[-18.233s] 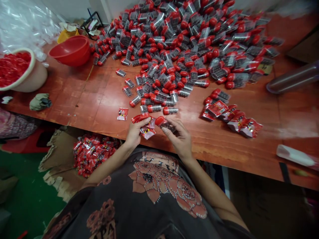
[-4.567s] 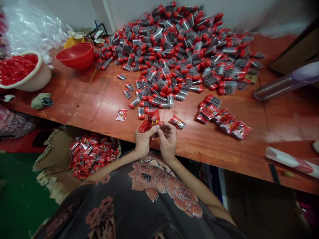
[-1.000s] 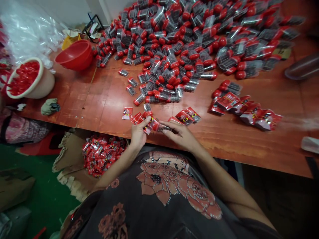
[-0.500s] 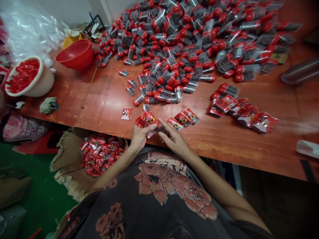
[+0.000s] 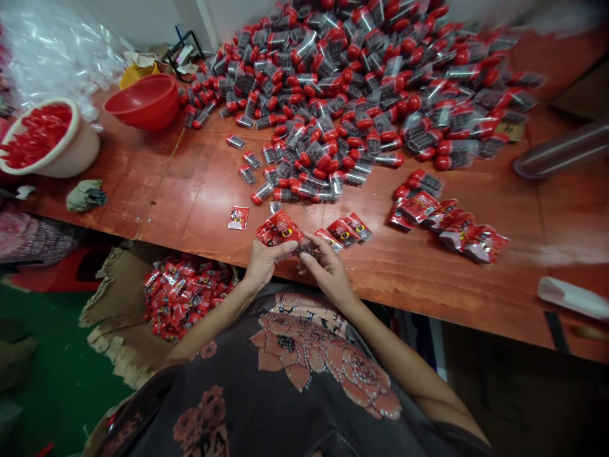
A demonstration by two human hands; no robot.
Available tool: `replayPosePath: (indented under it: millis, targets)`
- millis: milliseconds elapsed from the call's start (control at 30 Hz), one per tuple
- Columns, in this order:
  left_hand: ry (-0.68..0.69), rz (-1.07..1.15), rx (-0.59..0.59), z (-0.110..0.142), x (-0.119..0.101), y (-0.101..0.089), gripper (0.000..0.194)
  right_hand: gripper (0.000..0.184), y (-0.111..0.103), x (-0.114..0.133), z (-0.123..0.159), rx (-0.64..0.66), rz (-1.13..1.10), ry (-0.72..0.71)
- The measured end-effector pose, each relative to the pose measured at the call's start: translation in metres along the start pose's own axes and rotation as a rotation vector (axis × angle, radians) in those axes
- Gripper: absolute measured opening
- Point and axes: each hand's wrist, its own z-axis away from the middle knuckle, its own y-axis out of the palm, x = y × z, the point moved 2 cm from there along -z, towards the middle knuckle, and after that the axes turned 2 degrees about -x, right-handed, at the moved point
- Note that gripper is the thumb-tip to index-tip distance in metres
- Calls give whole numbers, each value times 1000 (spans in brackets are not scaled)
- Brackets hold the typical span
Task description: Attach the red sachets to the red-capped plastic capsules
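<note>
Pinched by its thumb, red printed packets (image 5: 280, 227) fan out from my left hand (image 5: 261, 261) over the table's front edge. My right hand (image 5: 330, 271) meets it there, its fingers and thumb closed around a small clear tube of dark balls (image 5: 304, 246), partly hidden by the fingers. The tube's near end touches the left fingertips. Just beyond the packets a small clear tube (image 5: 275, 207) lies on the table. To the right are several red packets (image 5: 343, 231) in an overlapping row; to the left a single red packet (image 5: 238, 218) lies flat.
A large heap of red-capped clear tubes (image 5: 323, 120) covers the back of the table (image 5: 200, 190). More packets (image 5: 457, 228) lie at right. A red bowl (image 5: 143, 105) and a white bucket (image 5: 78, 149) of red pieces stand left. Below is a carton (image 5: 111, 289) with red packets.
The view has shifted slightly, so the table's right side shows more. My right fingers have curled closer around the tube, while the left hand keeps its hold on the packets.
</note>
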Motion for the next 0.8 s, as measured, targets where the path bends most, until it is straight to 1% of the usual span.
replayPosePath:
  millis: [100, 167, 233, 300, 400, 467, 600, 700, 800]
  targets:
    - [-20, -30, 22, -1, -3, -3, 27, 56, 1, 1, 0, 27, -67, 18]
    - [-22, -54, 8, 0, -3, -3, 26, 55, 1, 1, 0, 24, -29, -8]
    - [-7, -64, 2, 2, -3, 0, 25, 53, 0, -1, 1, 0, 55, -49]
    - [3, -74, 24, 4, -2, 4, 24, 55, 0, -3, 1, -26, 109, -68]
    - [-17, -111, 54, 4, -2, 6, 24, 56, -1, -5, 0, -37, 60, -31]
    - [-12, -123, 31, 2, -2, 5, 23, 51, -1, -4, -1, -34, -1, -3]
    - [37, -80, -61, -1, -1, 2, 23, 42, -4, -3, -4, -59, -103, 39]
    - [-24, -75, -24, 2, 7, 4, 26, 39, -8, -5, -8, -98, -137, 50]
    - [-102, -79, 9, 4, 16, 4, 27, 33, -11, -10, -11, -151, -89, 55]
